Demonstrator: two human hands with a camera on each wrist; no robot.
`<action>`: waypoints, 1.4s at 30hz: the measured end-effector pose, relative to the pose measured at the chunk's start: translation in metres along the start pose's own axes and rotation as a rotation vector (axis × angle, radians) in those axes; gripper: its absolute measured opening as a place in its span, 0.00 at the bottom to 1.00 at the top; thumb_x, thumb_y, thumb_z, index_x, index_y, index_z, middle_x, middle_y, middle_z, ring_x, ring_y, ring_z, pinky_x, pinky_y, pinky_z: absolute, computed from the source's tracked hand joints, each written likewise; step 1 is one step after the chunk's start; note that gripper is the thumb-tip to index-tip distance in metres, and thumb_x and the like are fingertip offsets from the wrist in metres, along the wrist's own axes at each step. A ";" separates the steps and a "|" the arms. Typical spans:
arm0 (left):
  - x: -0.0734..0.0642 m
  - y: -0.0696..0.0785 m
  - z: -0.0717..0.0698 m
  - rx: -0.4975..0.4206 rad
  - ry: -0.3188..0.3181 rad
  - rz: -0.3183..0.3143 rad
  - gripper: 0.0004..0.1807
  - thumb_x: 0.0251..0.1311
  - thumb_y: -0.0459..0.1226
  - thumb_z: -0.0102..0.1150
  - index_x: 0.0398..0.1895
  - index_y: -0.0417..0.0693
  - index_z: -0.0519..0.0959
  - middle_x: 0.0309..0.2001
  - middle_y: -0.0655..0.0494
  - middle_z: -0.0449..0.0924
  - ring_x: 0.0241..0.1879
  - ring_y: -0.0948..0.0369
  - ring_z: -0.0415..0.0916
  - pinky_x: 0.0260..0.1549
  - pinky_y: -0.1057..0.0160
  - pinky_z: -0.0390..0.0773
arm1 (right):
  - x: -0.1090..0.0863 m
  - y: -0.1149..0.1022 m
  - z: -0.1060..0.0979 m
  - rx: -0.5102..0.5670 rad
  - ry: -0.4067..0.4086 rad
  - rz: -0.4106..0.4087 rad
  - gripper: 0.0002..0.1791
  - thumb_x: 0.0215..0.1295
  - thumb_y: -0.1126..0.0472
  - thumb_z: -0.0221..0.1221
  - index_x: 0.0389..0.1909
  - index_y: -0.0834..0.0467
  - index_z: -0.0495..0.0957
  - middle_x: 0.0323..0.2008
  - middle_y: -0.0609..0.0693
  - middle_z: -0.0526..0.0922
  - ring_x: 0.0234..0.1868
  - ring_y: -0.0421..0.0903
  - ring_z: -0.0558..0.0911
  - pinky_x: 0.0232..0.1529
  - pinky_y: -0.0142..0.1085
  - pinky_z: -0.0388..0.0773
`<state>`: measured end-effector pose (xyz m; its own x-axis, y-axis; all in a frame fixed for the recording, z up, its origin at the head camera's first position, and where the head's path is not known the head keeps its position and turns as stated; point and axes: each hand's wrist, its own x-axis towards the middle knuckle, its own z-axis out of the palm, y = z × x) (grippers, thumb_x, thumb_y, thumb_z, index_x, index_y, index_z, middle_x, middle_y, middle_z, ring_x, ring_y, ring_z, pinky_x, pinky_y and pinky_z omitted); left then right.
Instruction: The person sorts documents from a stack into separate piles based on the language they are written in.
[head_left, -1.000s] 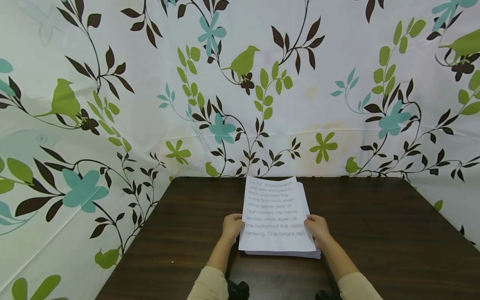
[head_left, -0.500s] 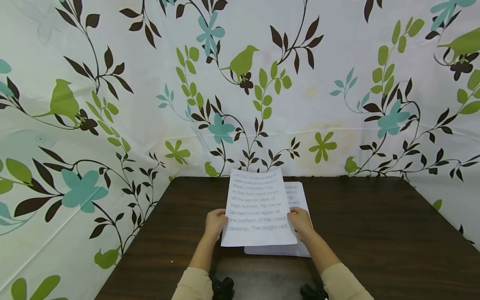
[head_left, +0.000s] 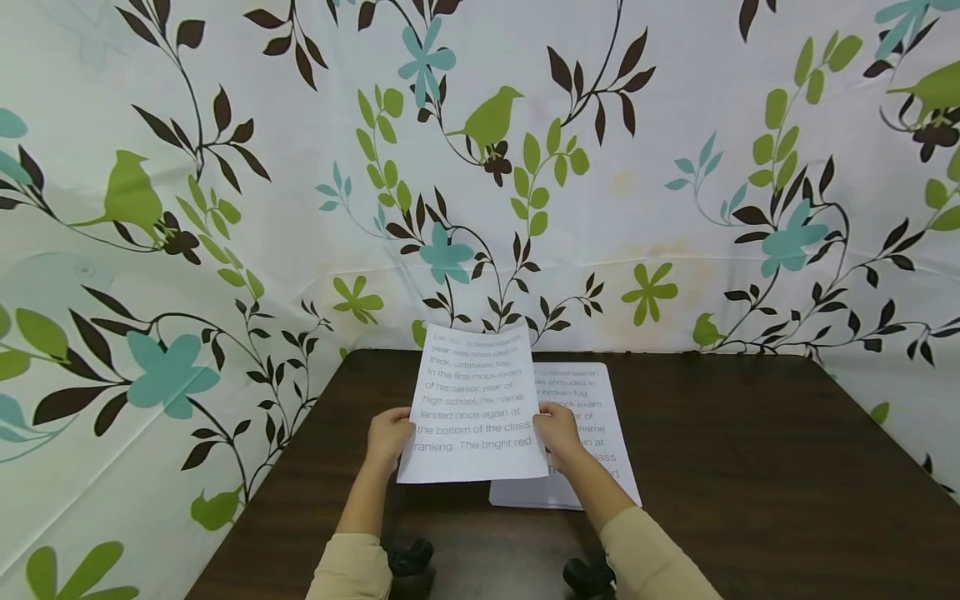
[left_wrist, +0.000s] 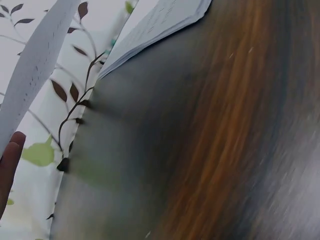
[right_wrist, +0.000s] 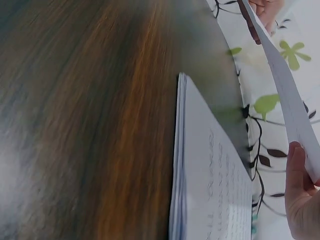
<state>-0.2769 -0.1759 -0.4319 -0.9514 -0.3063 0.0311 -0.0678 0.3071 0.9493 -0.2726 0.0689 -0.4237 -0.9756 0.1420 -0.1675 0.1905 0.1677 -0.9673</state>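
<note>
A printed sheet of paper [head_left: 472, 408] is held up by its two side edges, tilted and raised off the table. My left hand [head_left: 389, 435] pinches its left edge, and my right hand [head_left: 559, 433] pinches the right edge. Behind and below the right hand lies a stack of printed paper [head_left: 592, 425], partly hidden by the raised sheet and the right forearm. In the right wrist view, the sheet [right_wrist: 287, 95] bends between both hands, apart from the stack [right_wrist: 215, 185] on the table. Only fingers [left_wrist: 11, 160] of the left hand show in the left wrist view, against the sheet [left_wrist: 35, 70].
The dark wooden table [head_left: 750, 450] reaches back to a patterned cloth [head_left: 570, 208] with birds, leaves and flowers. Black objects [head_left: 408, 557] are visible beside the forearms at the near edge.
Both hands have lifted the top sheet off the stack and carried it left and up. More of the stack's top page now shows on the right.
</note>
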 end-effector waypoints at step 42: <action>0.009 -0.016 -0.063 0.122 0.090 -0.051 0.16 0.48 0.24 0.43 0.42 0.27 0.73 0.32 0.38 0.75 0.23 0.56 0.71 0.13 0.71 0.64 | -0.008 0.013 0.072 0.144 -0.155 0.059 0.17 0.54 0.72 0.48 0.46 0.69 0.71 0.30 0.55 0.74 0.24 0.45 0.75 0.25 0.36 0.75</action>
<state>-0.2650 -0.2404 -0.4272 -0.9153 -0.4023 0.0174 -0.1563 0.3948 0.9054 -0.2700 -0.0003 -0.4487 -0.9704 -0.0059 -0.2414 0.2412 0.0204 -0.9703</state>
